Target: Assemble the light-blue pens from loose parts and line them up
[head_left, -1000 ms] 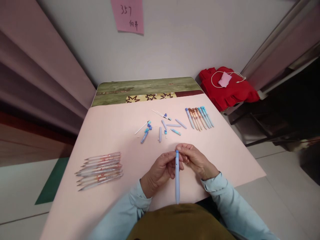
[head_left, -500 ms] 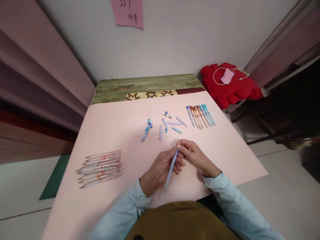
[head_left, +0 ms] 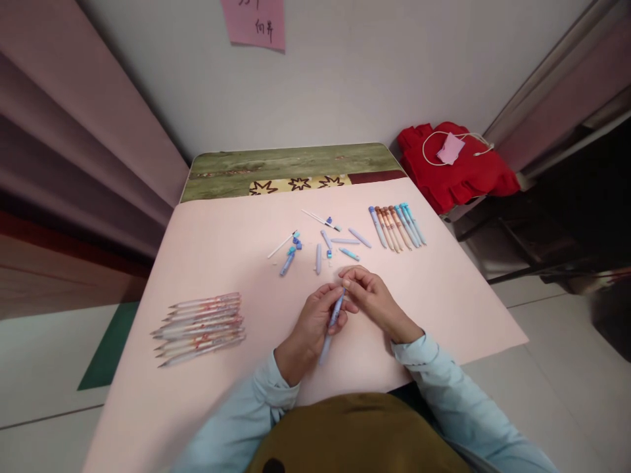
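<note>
My left hand (head_left: 310, 323) is closed round a lavender-blue pen barrel (head_left: 326, 348), which slants with its lower end toward my body. At its upper end, my right hand (head_left: 377, 303) is closed in a pinch, thumb against fingers. Whatever small piece sits between those fingertips is hidden. Beyond my hands lie loose pen parts: lilac barrels (head_left: 318, 259), a light-blue part (head_left: 350, 253), a blue part (head_left: 286, 263), small blue caps (head_left: 298, 245) and thin white refills (head_left: 280, 246).
A row of finished-looking pens (head_left: 393, 228) in blue and brown lies at the back right. Several clear patterned pens (head_left: 200, 330) lie side by side at the left. Pink paper (head_left: 207, 243) covers the table. A red cloth (head_left: 458, 174) with a white cord is beyond its right corner.
My hands and the pen barrel have shifted slightly left. The barrel has turned so that dark print shows on it. The loose parts lie as before.
</note>
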A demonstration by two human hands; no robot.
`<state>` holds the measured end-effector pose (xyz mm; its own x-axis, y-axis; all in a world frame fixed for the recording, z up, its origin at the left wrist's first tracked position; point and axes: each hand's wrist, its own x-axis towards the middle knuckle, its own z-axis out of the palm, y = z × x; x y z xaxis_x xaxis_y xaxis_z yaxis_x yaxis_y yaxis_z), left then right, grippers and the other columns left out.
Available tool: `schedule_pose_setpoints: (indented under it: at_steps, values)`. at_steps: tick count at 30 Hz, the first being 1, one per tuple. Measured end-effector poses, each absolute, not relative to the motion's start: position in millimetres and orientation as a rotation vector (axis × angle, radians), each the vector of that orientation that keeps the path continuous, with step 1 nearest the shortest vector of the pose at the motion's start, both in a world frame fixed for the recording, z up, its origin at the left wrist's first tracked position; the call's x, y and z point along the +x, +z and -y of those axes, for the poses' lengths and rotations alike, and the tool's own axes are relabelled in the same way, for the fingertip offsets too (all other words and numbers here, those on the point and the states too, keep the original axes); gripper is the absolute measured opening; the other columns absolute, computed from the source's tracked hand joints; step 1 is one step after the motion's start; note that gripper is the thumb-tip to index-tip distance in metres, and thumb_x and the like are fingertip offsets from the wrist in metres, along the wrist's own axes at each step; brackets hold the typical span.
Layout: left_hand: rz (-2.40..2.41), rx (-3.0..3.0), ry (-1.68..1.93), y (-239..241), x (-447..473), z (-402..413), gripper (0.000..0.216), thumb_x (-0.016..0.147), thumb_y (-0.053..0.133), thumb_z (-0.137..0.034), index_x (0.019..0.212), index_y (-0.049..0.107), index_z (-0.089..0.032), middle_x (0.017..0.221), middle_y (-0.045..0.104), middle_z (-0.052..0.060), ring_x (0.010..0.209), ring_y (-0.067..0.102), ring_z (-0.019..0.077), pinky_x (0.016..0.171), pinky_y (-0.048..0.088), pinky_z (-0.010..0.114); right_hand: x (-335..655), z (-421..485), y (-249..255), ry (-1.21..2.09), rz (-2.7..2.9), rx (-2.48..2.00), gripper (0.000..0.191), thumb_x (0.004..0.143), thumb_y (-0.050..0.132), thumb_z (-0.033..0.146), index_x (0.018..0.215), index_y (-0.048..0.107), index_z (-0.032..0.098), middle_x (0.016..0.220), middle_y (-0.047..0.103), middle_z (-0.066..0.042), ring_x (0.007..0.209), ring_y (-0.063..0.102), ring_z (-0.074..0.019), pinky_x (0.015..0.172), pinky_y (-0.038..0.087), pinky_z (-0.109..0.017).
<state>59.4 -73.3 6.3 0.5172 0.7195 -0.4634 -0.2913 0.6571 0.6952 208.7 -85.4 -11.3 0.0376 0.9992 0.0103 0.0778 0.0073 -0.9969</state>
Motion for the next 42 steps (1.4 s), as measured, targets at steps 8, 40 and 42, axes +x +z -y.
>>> schedule_pose_setpoints:
  at_steps: [8,40,42]
  values:
    - [-0.808,0.571,0.703,10,59,75,0.032,0.078,0.071,-0.039,0.094,0.052,-0.017,0.068,0.071,0.006,0.034,0.046,0.0057,0.032,0.021,0.015,206,85,-17,1.286,1.066,-1.258,0.024,0.083,0.069,0.044,0.085,0.066,0.020,0.080,0.061,-0.001,0.057,0.044,-0.0100,0.054,0.036,-0.025]
    - [-0.855,0.662,0.996,20,49,68,0.030,0.080,0.070,-0.039,0.097,0.053,-0.022,0.064,0.063,-0.004,0.036,0.047,0.0064,0.031,0.023,0.015,201,51,1,0.828,1.356,-1.497,0.012,0.090,0.058,0.032,0.090,0.062,0.021,0.079,0.066,-0.003,0.068,0.061,-0.0158,0.065,0.047,-0.028]
    - [-0.850,0.696,0.992,20,50,69,0.029,0.081,0.069,-0.040,0.097,0.053,-0.022,0.064,0.064,-0.004,0.036,0.047,0.0068,0.031,0.023,0.015,200,56,6,1.130,1.035,-1.292,0.020,0.086,0.064,0.040,0.092,0.060,0.021,0.080,0.067,-0.002,0.066,0.062,-0.0141,0.064,0.050,-0.028]
